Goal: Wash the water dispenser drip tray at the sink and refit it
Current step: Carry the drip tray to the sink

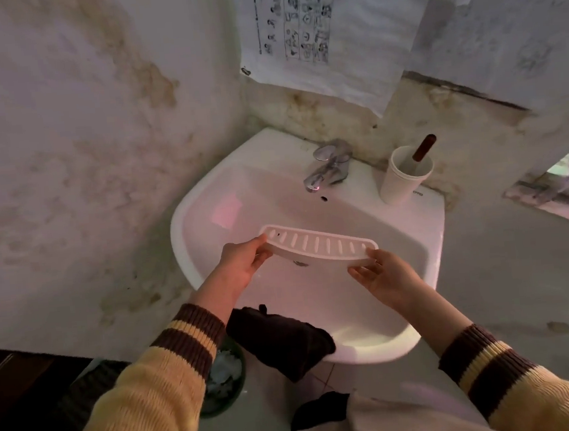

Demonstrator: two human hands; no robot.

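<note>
White plastic drip tray (320, 246), slotted, held level over the sink (187, 223) bowl, roughly centre frame. Left hand (242, 263) pinches its end at 9 o'clock; right hand (384, 275) pinches the end at 3 o'clock, fingertips only. Tap (327, 170) at 12 o'clock of the tray, no water seen running. Cup (403, 177) at 2 o'clock, on the rim. Dark cloth (287, 339) draped at 6 o'clock. Risk: once wet, the light fingertip hold may slip and the tray drop into the bowl.
</note>
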